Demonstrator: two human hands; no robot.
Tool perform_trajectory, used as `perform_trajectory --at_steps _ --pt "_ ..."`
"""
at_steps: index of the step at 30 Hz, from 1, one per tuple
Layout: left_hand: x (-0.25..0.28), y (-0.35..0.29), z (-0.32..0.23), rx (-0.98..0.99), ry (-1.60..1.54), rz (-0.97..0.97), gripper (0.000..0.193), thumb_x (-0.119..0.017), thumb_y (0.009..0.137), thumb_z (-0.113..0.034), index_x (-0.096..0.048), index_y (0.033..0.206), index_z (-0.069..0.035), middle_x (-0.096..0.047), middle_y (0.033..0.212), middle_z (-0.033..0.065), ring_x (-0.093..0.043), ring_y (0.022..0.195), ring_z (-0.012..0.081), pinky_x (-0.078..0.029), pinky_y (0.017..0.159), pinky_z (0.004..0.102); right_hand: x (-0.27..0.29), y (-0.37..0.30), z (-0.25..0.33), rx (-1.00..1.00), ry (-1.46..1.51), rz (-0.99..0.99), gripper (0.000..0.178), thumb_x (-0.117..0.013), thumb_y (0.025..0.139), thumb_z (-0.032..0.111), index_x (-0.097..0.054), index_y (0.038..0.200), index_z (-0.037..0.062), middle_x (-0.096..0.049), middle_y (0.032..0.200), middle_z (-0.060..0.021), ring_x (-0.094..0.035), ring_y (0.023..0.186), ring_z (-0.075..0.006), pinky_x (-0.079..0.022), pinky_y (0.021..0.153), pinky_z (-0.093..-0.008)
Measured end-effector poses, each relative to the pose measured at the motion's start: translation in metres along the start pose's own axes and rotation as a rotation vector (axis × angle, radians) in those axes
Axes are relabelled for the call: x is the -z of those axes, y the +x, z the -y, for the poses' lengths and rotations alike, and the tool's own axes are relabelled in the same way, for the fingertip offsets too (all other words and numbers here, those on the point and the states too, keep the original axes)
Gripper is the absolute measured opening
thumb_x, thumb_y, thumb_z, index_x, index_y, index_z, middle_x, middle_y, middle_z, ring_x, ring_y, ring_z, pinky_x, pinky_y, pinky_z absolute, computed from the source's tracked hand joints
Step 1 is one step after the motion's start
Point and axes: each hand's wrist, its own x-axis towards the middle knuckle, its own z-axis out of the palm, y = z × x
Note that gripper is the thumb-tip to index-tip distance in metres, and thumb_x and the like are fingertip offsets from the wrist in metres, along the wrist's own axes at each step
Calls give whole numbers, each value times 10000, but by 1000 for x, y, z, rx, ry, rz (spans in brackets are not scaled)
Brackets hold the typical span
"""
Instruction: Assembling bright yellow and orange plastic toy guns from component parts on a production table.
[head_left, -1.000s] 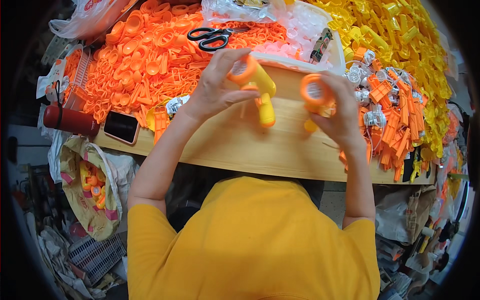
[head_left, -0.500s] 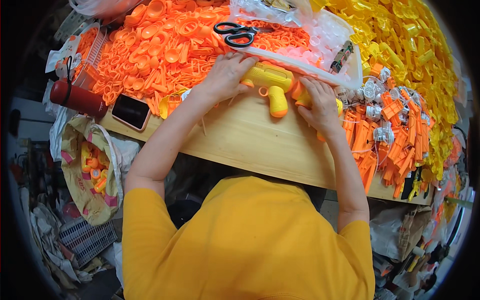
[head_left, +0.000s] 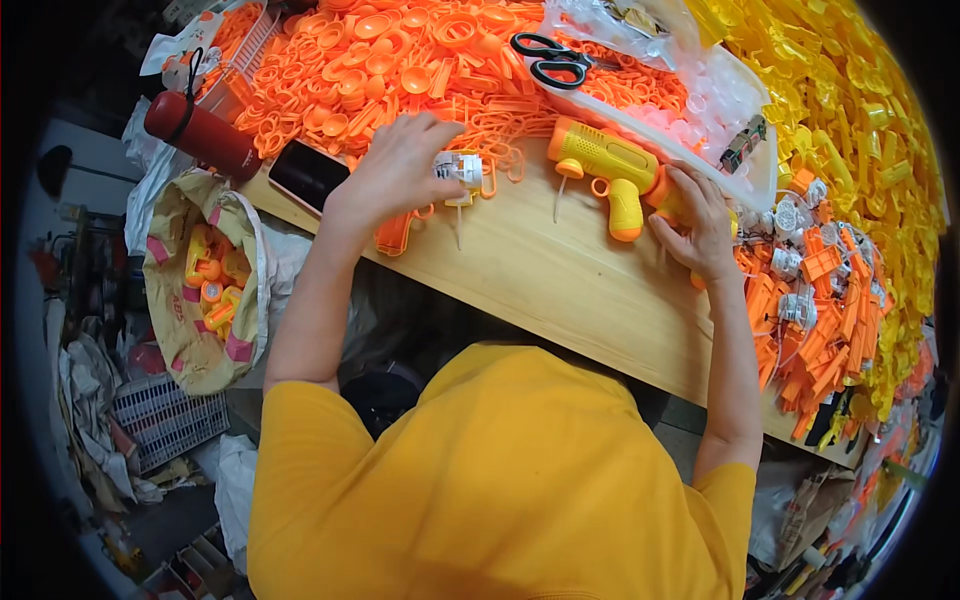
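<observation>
A yellow toy gun [head_left: 604, 150] with an orange muzzle lies on the table between my hands, its grip pointing toward me. My right hand [head_left: 703, 222] is wrapped over a second yellow and orange toy piece [head_left: 664, 200] at the gun's rear; most of that piece is hidden under my fingers. On the left, my left hand [head_left: 395, 165] hovers with fingers apart around a small white and yellow mechanism [head_left: 463, 172], the thumb close to its side. Whether the thumb touches it I cannot tell. An orange part [head_left: 393, 235] lies below that wrist.
Heaped orange parts [head_left: 400, 60] cover the back of the table, with black-handled scissors [head_left: 552, 62] by a white tray [head_left: 722, 165]. A phone [head_left: 308, 176] and red bottle [head_left: 200, 135] stand left. Orange and white assemblies [head_left: 815, 290] and yellow parts [head_left: 850, 90] pile up right.
My left hand has left the yellow toy gun and moved left to the white and yellow mechanism. My right hand keeps its place at the gun's rear. The whole view has shifted and tilted.
</observation>
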Motion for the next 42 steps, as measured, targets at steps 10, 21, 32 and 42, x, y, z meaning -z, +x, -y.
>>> perform_trajectory --at_steps 10,21,32,42 --pt "-30 -34 12 47 -13 -129 672 -749 649 -263 -513 1259 -110 -486 1237 129 -442 1180 292 -327 990 408 -5 -9 17 80 33 -265 363 -699 735 46 -583 1078 18 -583 1121 -161 -578 1020 -336 -473 864 -405" --pt "-29 -34 17 -12 -6 -195 597 -722 612 -230 -554 1174 -117 -522 1139 121 -472 1139 274 -274 979 435 -46 -19 118 162 386 -16 329 -677 714 18 -580 1029 10 -583 1092 -159 -552 1039 -342 -466 872 -419" --pt "8 -52 -6 -117 -421 -100 592 -699 625 -53 -530 1193 -43 -529 1126 107 -522 1082 247 -415 939 331 -129 70 122 216 425 5 200 -614 770 120 -572 946 34 -569 918 -132 -530 885 -308 -432 782 -398" --pt "-12 -38 -73 -316 -484 156 548 -756 624 -160 -567 1125 -47 -515 1063 141 -543 994 302 -445 872 359 -90 60 109 -171 936 -99 200 -572 839 37 -612 1034 16 -623 987 -89 -614 918 -188 -500 775 -307"
